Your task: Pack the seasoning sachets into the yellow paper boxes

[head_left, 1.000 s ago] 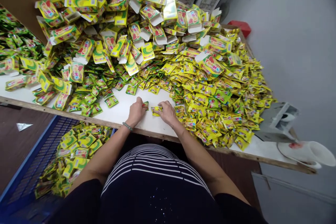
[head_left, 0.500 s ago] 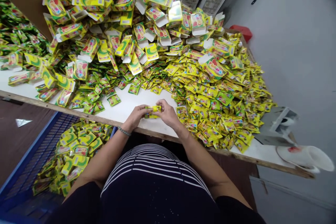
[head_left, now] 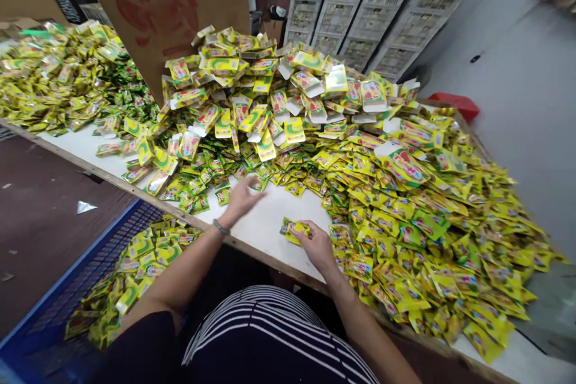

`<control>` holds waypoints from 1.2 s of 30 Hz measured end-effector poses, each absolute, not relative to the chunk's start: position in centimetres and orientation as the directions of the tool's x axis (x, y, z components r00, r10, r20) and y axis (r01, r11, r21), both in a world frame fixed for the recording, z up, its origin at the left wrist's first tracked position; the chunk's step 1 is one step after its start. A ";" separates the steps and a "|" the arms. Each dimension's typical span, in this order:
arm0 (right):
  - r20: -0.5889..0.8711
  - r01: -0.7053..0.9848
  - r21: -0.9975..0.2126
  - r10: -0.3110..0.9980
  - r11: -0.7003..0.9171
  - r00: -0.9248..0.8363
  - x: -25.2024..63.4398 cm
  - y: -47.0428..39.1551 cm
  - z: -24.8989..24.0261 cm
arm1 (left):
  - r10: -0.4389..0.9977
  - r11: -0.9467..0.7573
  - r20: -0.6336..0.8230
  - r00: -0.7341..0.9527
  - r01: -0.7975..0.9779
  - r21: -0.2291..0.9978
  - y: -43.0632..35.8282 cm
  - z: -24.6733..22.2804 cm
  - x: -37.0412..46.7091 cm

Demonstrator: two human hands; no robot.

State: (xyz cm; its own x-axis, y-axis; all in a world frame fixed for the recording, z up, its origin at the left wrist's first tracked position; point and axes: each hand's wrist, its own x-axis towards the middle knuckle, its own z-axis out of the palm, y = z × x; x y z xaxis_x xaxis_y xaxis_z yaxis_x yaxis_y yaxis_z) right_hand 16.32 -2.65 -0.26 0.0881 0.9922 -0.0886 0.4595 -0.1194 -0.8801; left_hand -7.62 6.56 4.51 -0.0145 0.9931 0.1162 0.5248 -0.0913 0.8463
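Observation:
My right hand (head_left: pixel 316 245) is closed on a small yellow sachet (head_left: pixel 294 229), held just above the white tabletop; whether there is more than one sachet is unclear. Fingers apart and slightly blurred, my left hand (head_left: pixel 243 199) reaches over the table beside a small green sachet (head_left: pixel 258 183) at the edge of the green pile. Another green sachet (head_left: pixel 223 195) lies just left of that hand. Beyond both hands rises a heap of open yellow printed boxes (head_left: pixel 267 147). A large pile of yellow sachets (head_left: pixel 405 240) spreads out to the right of my right hand.
A blue crate (head_left: pixel 96 270) with yellow boxes stands on the floor at left, below the table edge. A tall cardboard sheet (head_left: pixel 166 6) rises behind the boxes, with more sachets (head_left: pixel 63 84) past it. White crates (head_left: pixel 351 18) are stacked at the back, near a red object (head_left: pixel 456 107).
My left hand has let go of the yellow sachet and moved away towards the green sachets. My right hand keeps its hold. The view has shifted, showing more of the table's left side.

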 end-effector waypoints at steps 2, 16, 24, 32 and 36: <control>-0.026 0.539 -0.834 0.985 -0.116 0.171 16.8 -3.4 -0.7 | 0.891 0.004 0.323 -0.320 0.715 0.699 10.1 7.3 -13.4; 0.014 0.539 -0.838 0.983 -0.088 0.181 16.2 -3.9 -2.3 | 0.893 0.151 0.228 -0.388 0.736 0.660 12.6 7.0 -16.3; 0.079 0.437 -0.899 0.964 -0.041 0.254 17.8 -3.5 -0.6 | 0.968 0.203 -0.176 0.177 -0.151 0.967 5.7 3.4 -4.4; 0.150 0.471 -0.875 0.988 0.113 0.042 21.4 -0.4 3.9 | 0.889 0.297 -0.265 0.374 -0.029 0.955 1.3 1.1 -1.3; 0.004 0.582 -0.808 0.988 0.095 -0.156 21.2 0.0 4.7 | 0.892 0.328 -0.291 0.345 -0.053 0.943 0.3 1.0 -0.8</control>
